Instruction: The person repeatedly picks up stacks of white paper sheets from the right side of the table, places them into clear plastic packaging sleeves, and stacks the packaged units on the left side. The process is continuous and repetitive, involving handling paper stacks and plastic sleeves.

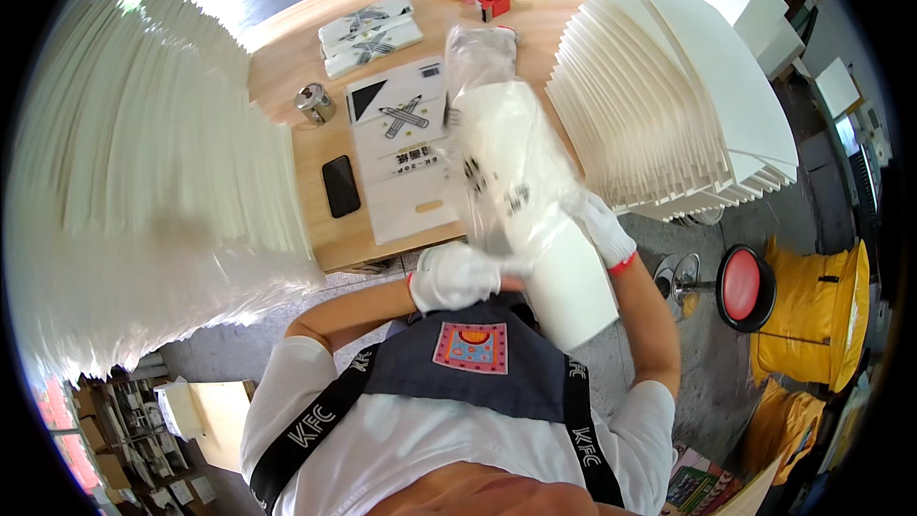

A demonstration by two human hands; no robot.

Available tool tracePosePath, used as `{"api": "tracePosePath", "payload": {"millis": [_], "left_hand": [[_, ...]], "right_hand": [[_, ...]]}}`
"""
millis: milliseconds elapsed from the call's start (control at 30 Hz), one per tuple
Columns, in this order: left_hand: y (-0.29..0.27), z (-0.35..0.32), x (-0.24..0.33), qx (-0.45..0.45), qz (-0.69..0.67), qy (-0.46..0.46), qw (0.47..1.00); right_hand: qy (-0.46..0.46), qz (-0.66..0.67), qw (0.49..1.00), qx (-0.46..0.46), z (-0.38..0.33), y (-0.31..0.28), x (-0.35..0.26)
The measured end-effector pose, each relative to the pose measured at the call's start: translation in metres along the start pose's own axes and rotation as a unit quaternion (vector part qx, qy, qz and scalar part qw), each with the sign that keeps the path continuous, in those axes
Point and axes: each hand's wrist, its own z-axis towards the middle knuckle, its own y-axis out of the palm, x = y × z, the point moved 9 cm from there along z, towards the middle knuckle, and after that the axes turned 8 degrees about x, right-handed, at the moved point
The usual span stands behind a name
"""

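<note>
Seemingly midway, the white stack at frame centre sits partly inside its clear bag; left hand fingers grip the bag's mouth, right hand fingers clasp the stack, more flat sheets wait on the surface.

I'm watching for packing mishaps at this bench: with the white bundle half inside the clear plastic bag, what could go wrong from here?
1. The clear plastic bag looks thin and stretched over the white bundle; it might tear as the gloved left hand and right hand work it.
2. The bundle hangs past the wooden table edge, so a slip could drop it to the floor.
3. Its far end swings near the fanned stack of white sheets and the black phone, and could knock them.
</note>
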Motion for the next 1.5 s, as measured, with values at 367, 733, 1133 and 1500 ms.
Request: {"api": "tracePosePath", "payload": {"millis": [367, 733, 1133, 1500], "left_hand": [[0.014, 0.076, 0.000, -0.018, 0.127, -0.111, 0.986], [0.005, -0.083, -0.041, 0.065, 0.174, -0.163, 0.969], [-0.052, -0.220, 0.015, 0.211, 0.141, -0.436, 0.863], [-0.136, -0.191, -0.056, 0.352, 0.274, -0.453, 0.772]], "right_hand": [[-0.018, -0.256, 0.966, 0.015, 0.078, 0.097, 0.051], [-0.262, -0.647, 0.677, 0.232, -0.024, 0.085, 0.033], [0.039, -0.739, 0.665, -0.095, -0.103, 0.067, 0.099], [-0.049, -0.604, 0.767, -0.212, -0.056, 0.086, 0.122]]}}
